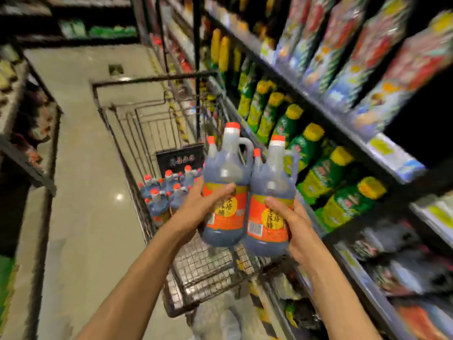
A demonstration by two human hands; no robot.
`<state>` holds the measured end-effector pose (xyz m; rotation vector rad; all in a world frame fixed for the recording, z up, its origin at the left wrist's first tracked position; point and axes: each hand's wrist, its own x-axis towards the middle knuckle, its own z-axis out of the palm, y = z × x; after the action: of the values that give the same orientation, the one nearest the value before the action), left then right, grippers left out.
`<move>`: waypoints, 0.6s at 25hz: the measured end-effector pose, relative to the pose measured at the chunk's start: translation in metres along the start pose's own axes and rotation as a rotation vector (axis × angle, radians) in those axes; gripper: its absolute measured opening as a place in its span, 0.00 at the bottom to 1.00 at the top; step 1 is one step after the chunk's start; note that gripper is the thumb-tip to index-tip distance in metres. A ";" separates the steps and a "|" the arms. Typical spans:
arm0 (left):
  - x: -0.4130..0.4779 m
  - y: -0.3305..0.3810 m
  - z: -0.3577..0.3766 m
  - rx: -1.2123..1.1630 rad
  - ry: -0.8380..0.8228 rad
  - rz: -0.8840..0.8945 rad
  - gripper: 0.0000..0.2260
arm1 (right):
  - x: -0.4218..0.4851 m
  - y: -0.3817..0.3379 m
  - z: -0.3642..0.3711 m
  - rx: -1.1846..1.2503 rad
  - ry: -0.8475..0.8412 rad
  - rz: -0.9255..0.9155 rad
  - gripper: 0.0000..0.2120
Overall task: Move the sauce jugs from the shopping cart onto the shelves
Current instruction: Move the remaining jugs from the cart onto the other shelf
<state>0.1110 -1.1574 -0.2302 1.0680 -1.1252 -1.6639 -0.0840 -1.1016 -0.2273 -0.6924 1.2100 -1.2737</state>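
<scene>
Grip, each side: what am I holding?

— Your left hand [208,201] curls round the orange label of one dark sauce jug [228,165]; your right hand [290,218] clasps a second jug [272,175] at its lower side. Both jugs stand upright, touching, lifted above the shopping cart [149,81]. Another red cap shows behind each; whether you hold those too, I cannot tell.

And the rest of the load?

— A cluster of red-capped jugs [159,192] waits at the cart's far end. The shelves [343,127] on your right carry green bottles [326,173]; blur hides any sauce jugs there. By my reading you are mid-transfer, with much of the job left.
</scene>
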 end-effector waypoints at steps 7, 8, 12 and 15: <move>-0.054 0.063 0.104 0.017 -0.400 0.074 0.28 | -0.137 -0.066 -0.043 0.024 0.258 -0.313 0.41; -0.060 0.066 0.121 0.021 -0.448 0.085 0.28 | -0.155 -0.073 -0.051 0.037 0.297 -0.351 0.39; -0.101 0.078 0.199 0.009 -0.653 0.134 0.30 | -0.239 -0.093 -0.088 0.096 0.479 -0.498 0.23; -0.143 0.077 0.256 -0.026 -0.778 0.127 0.28 | -0.303 -0.100 -0.119 0.089 0.588 -0.584 0.22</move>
<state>-0.0760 -0.9812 -0.0705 0.2942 -1.5984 -2.0381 -0.1875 -0.8109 -0.0841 -0.6474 1.4577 -2.1092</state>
